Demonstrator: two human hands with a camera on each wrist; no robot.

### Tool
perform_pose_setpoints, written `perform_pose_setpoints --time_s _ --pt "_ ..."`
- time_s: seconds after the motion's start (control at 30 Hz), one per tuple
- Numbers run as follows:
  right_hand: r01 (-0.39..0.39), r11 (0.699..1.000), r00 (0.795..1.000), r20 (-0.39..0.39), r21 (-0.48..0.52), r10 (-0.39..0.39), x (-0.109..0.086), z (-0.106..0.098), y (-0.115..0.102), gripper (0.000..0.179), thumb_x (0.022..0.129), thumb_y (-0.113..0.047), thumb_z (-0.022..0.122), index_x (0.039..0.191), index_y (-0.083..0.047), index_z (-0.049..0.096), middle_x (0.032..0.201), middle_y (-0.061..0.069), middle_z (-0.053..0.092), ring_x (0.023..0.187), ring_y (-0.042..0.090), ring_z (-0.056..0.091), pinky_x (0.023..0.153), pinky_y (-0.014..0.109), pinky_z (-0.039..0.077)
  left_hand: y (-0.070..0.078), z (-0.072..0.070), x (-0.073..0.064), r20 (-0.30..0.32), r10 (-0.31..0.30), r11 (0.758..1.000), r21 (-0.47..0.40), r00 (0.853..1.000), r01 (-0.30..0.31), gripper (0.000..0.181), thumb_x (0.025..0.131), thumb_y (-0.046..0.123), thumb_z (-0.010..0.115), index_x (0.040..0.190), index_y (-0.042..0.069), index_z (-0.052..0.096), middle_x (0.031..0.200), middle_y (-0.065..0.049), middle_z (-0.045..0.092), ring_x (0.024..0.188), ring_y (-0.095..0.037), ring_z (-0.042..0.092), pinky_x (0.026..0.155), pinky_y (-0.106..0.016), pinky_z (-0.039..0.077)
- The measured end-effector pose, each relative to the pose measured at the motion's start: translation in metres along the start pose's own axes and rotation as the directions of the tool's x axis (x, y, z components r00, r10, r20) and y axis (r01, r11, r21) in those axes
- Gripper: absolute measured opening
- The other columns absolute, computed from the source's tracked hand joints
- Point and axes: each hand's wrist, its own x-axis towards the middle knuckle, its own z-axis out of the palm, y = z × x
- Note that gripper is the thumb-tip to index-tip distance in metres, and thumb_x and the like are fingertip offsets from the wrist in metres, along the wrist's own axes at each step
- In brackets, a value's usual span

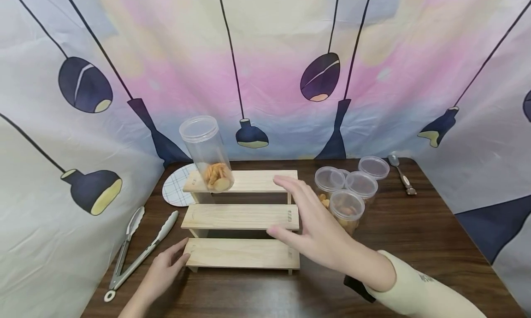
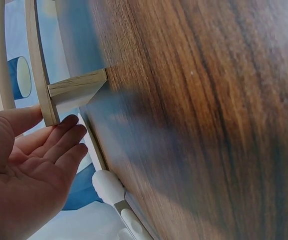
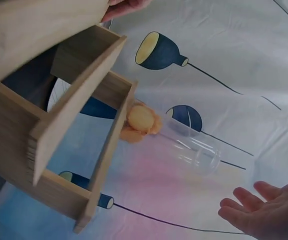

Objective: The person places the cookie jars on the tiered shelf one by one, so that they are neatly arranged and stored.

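A three-step wooden rack [image 1: 242,252] stands on the dark table. My left hand [image 1: 162,268] pinches the left end of its lowest step; in the left wrist view the thumb and fingers meet the board end [image 2: 49,112]. Over the rack's right side hovers my right hand [image 1: 317,226], thumb and fingers spread, holding nothing. It also shows at the lower right of the right wrist view [image 3: 268,210]. On the top step's left end stands a tall clear lidded jar [image 1: 207,154], with orange-brown snack pieces [image 1: 217,176] at its bottom.
Several clear lidded jars [image 1: 347,206], some with snacks, cluster right of the rack. A spoon [image 1: 402,175] lies at the back right. Metal tongs [image 1: 137,258] with pale tips lie spread at the left, and a checked round mat [image 1: 176,189] sits behind them.
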Motion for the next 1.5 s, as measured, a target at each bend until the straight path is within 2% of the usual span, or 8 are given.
perform_pose_setpoints --time_s 0.37,0.53,0.77,0.93,1.0,1.17,1.23,1.5 --pt "-0.105 0.991 0.99 -0.1 -0.083 0.096 -0.048 -0.015 0.023 0.082 0.087 -0.031 0.074 0.152 -0.028 0.025 0.153 -0.007 0.027 0.137 0.018 0.028 0.105 0.05 0.033 0.001 0.002 0.0 0.009 -0.013 1.0 -0.005 1.0 0.013 0.047 0.099 0.017 0.057 0.134 -0.012 0.047 0.129 -0.03 0.053 0.117 -0.04 0.052 0.094 -0.053 0.042" --pt "-0.175 0.978 0.968 -0.199 -0.113 0.151 -0.064 -0.026 0.041 0.082 0.085 -0.024 0.076 0.151 -0.026 0.028 0.15 -0.003 0.031 0.136 0.022 0.03 0.103 0.056 0.032 0.001 0.001 0.0 -0.003 0.006 1.0 0.003 1.0 -0.006 0.046 0.099 0.015 0.057 0.134 -0.012 0.047 0.128 -0.031 0.053 0.117 -0.041 0.051 0.094 -0.054 0.041" --pt "-0.236 0.949 0.932 -0.324 -0.209 0.16 -0.082 -0.043 0.064 0.083 0.082 -0.02 0.079 0.15 -0.02 0.032 0.146 0.007 0.038 0.132 0.027 0.034 0.104 0.052 0.031 -0.002 0.001 0.0 0.006 -0.006 1.0 0.006 1.0 0.006 0.046 0.099 0.016 0.057 0.135 -0.012 0.047 0.13 -0.03 0.052 0.119 -0.041 0.05 0.095 -0.054 0.04" --pt "-0.312 0.931 0.9 -0.374 -0.191 0.225 -0.092 -0.052 0.077 0.083 0.082 -0.02 0.079 0.15 -0.019 0.033 0.145 0.011 0.039 0.129 0.033 0.035 0.098 0.06 0.032 -0.002 0.0 0.0 0.011 -0.006 1.0 0.002 1.0 0.006 0.047 0.099 0.017 0.057 0.135 -0.012 0.047 0.131 -0.03 0.051 0.12 -0.041 0.048 0.096 -0.055 0.04" --pt "-0.343 0.923 0.888 -0.381 -0.177 0.257 -0.097 -0.05 0.083 0.082 0.083 -0.02 0.078 0.15 -0.016 0.032 0.142 0.013 0.04 0.126 0.034 0.038 0.099 0.055 0.034 -0.002 0.0 0.0 0.009 -0.003 1.0 0.003 1.0 0.003 0.047 0.099 0.017 0.057 0.134 -0.012 0.047 0.131 -0.03 0.051 0.12 -0.041 0.048 0.096 -0.055 0.04" --pt "-0.374 0.918 0.867 -0.401 -0.133 0.295 -0.104 -0.039 0.099 0.081 0.083 -0.018 0.078 0.148 -0.004 0.032 0.136 0.015 0.044 0.123 0.031 0.043 0.103 0.017 0.032 0.0 0.0 0.0 0.001 0.011 1.0 0.005 1.0 -0.011 0.046 0.098 0.015 0.057 0.133 -0.013 0.048 0.13 -0.03 0.052 0.118 -0.041 0.05 0.095 -0.054 0.041" --pt "-0.377 0.92 0.861 -0.408 -0.112 0.303 -0.105 -0.035 0.104 0.081 0.083 -0.018 0.079 0.147 -0.002 0.032 0.135 0.015 0.044 0.123 0.032 0.044 0.1 0.009 0.028 0.0 -0.001 0.001 -0.005 0.021 1.0 0.005 1.0 -0.02 0.045 0.098 0.014 0.057 0.133 -0.013 0.048 0.129 -0.03 0.053 0.118 -0.04 0.05 0.094 -0.054 0.041" --pt "-0.412 0.906 0.844 -0.415 -0.094 0.341 -0.108 -0.019 0.119 0.082 0.08 -0.021 0.081 0.145 -0.004 0.034 0.131 0.016 0.045 0.116 0.036 0.05 0.093 0.048 0.043 0.0 0.0 0.001 0.001 0.008 1.0 0.002 1.0 -0.008 0.045 0.099 0.015 0.056 0.134 -0.012 0.048 0.129 -0.03 0.053 0.118 -0.04 0.05 0.095 -0.054 0.041"
